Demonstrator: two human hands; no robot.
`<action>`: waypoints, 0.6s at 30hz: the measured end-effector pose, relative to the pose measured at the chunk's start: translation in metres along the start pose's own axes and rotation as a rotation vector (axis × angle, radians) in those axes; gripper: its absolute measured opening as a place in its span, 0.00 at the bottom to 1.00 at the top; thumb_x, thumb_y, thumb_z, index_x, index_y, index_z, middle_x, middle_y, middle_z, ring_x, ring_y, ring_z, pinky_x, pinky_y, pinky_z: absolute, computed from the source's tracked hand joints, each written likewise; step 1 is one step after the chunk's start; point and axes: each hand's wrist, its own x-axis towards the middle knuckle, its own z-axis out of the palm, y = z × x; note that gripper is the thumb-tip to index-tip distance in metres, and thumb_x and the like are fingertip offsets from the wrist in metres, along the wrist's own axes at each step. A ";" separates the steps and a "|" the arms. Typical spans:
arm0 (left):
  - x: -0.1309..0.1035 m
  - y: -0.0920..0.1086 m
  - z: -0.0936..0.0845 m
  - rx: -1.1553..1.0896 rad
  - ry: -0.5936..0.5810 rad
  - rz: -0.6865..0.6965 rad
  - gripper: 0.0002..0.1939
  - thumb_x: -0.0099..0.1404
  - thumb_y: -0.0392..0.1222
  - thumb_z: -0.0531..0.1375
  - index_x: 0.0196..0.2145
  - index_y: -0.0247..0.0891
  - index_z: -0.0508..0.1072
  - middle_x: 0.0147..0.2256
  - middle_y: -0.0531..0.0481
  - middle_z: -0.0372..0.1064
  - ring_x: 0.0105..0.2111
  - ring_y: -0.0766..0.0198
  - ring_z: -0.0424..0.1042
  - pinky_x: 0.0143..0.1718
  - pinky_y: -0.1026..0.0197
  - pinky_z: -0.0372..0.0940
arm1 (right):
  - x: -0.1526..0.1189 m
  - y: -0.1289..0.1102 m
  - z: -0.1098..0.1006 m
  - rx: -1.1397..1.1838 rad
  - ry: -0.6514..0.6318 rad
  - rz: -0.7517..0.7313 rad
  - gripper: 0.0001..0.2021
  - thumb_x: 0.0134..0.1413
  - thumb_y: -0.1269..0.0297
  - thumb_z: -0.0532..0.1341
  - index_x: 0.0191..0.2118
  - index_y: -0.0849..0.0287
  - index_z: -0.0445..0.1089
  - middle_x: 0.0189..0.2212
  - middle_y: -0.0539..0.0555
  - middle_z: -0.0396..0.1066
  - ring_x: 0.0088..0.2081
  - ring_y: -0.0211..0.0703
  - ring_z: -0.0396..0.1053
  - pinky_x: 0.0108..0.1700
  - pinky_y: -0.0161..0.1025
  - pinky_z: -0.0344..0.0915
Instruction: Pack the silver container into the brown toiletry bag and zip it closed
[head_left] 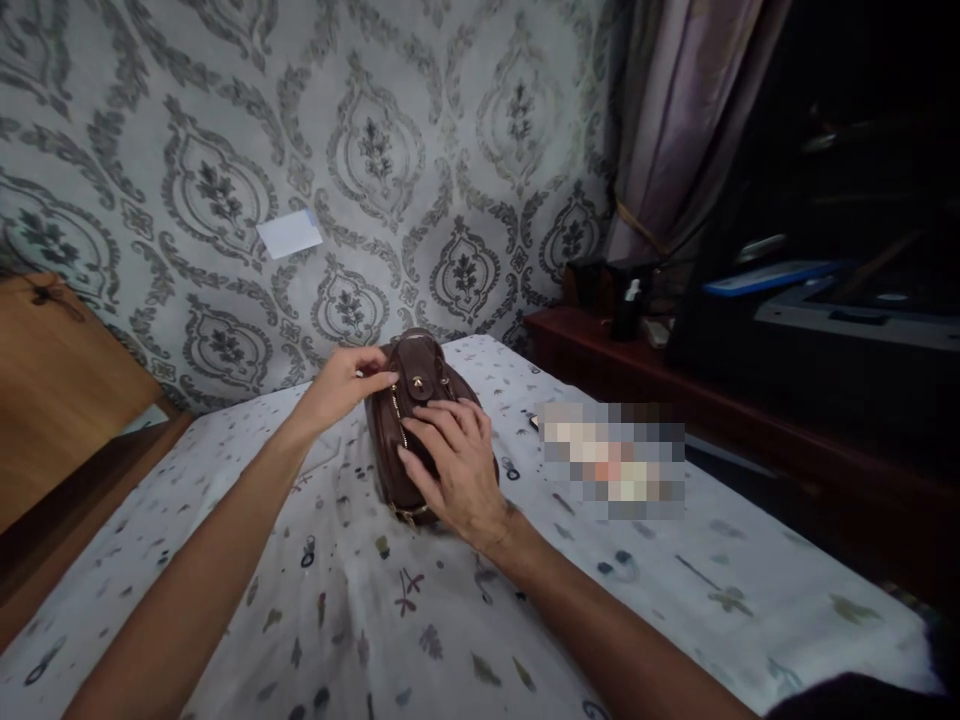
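A small brown leather bag [411, 400] with a buckled front flap and a gold zip lies on a white patterned sheet [375, 600]. My left hand [346, 385] pinches the bag's far left side near the zip, fingertips against the leather. My right hand [457, 470] lies flat over the bag's near right side, fingers spread and pressing on it. Part of the bag is hidden under my right hand.
Patterned wallpaper [375, 150] rises behind the bed, with a white card [289, 233] stuck on it. A wooden headboard [52, 390] stands at the left. A dark wooden shelf [675, 380] with small bottles runs along the right, beside a curtain [690, 110]. A blurred patch [613, 460] lies on the sheet.
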 end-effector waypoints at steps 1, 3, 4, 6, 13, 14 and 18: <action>-0.002 0.000 0.002 -0.002 0.013 0.005 0.14 0.55 0.50 0.63 0.22 0.39 0.66 0.24 0.55 0.61 0.28 0.65 0.61 0.33 0.61 0.56 | -0.001 0.000 0.001 -0.013 -0.008 -0.012 0.10 0.66 0.62 0.58 0.49 0.56 0.72 0.47 0.58 0.77 0.54 0.53 0.67 0.60 0.57 0.57; -0.006 0.001 0.006 -0.008 0.059 0.007 0.14 0.56 0.49 0.61 0.23 0.39 0.65 0.24 0.55 0.60 0.28 0.64 0.61 0.33 0.61 0.56 | -0.002 0.000 0.003 -0.030 -0.023 -0.019 0.11 0.65 0.61 0.58 0.50 0.55 0.72 0.48 0.58 0.77 0.55 0.54 0.67 0.61 0.58 0.56; -0.008 0.001 0.009 -0.012 0.086 0.002 0.13 0.57 0.49 0.61 0.23 0.39 0.65 0.24 0.55 0.60 0.28 0.64 0.60 0.33 0.61 0.55 | -0.003 0.001 0.003 -0.036 -0.033 -0.019 0.12 0.65 0.60 0.59 0.51 0.55 0.72 0.48 0.58 0.76 0.55 0.54 0.67 0.62 0.58 0.56; -0.011 0.000 0.013 -0.037 0.144 -0.015 0.13 0.56 0.49 0.61 0.23 0.39 0.64 0.23 0.55 0.59 0.27 0.65 0.60 0.32 0.61 0.55 | -0.003 0.003 0.004 -0.050 -0.055 -0.019 0.12 0.65 0.60 0.59 0.51 0.54 0.72 0.49 0.57 0.76 0.56 0.54 0.66 0.62 0.58 0.55; -0.019 -0.010 0.022 -0.177 0.260 -0.050 0.13 0.54 0.50 0.64 0.24 0.38 0.69 0.24 0.54 0.65 0.28 0.65 0.63 0.32 0.62 0.58 | -0.004 0.007 0.005 -0.075 -0.091 -0.025 0.13 0.66 0.60 0.59 0.53 0.52 0.71 0.51 0.57 0.76 0.57 0.53 0.66 0.63 0.58 0.55; -0.020 -0.010 0.023 -0.196 0.268 -0.050 0.13 0.54 0.50 0.64 0.24 0.38 0.69 0.24 0.54 0.65 0.28 0.65 0.63 0.32 0.62 0.59 | -0.005 0.007 0.005 -0.077 -0.085 -0.029 0.13 0.66 0.60 0.59 0.53 0.52 0.71 0.51 0.57 0.76 0.57 0.53 0.66 0.63 0.58 0.55; -0.024 -0.008 0.026 -0.265 0.292 -0.065 0.13 0.53 0.49 0.66 0.23 0.38 0.69 0.24 0.54 0.66 0.28 0.65 0.64 0.33 0.62 0.59 | -0.005 0.008 0.007 -0.085 -0.059 -0.035 0.12 0.67 0.59 0.58 0.52 0.53 0.71 0.51 0.57 0.76 0.57 0.53 0.66 0.63 0.57 0.55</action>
